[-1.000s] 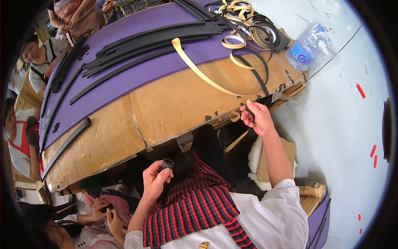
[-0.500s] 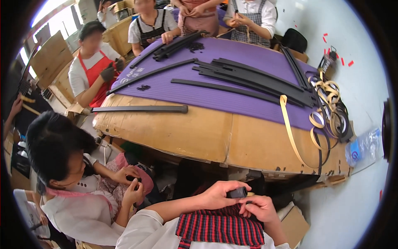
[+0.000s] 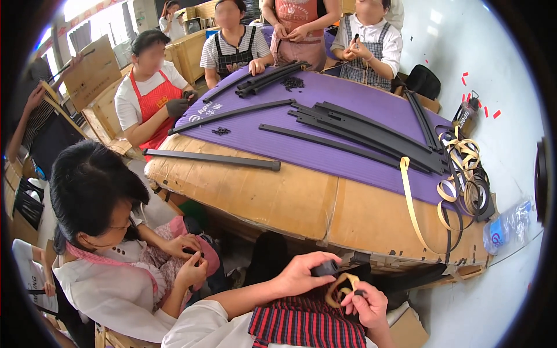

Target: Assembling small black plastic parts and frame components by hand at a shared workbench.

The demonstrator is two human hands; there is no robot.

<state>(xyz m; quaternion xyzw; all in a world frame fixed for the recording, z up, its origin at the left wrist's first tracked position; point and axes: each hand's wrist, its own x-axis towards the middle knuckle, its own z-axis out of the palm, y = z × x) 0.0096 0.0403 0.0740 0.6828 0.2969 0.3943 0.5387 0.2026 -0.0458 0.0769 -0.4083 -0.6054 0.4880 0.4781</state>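
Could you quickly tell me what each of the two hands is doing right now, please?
Left hand: closed on a small black piece.
Right hand: closed, pinching a tan strip loop.

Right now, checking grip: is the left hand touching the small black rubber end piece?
Touching: the head view shows left hand fingers wrapped on the black end piece.

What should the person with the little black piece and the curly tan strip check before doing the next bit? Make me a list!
1. Left hand grips the small black plastic piece: ok.
2. Right hand pinches the looped tan strip: ok.
3. Strip end lined up with the piece: cannot tell, fingers hide it.
4. Work rests over the red checked apron: ok.
5. More tan strips coiled within sight on the cardboard-covered table: ok.
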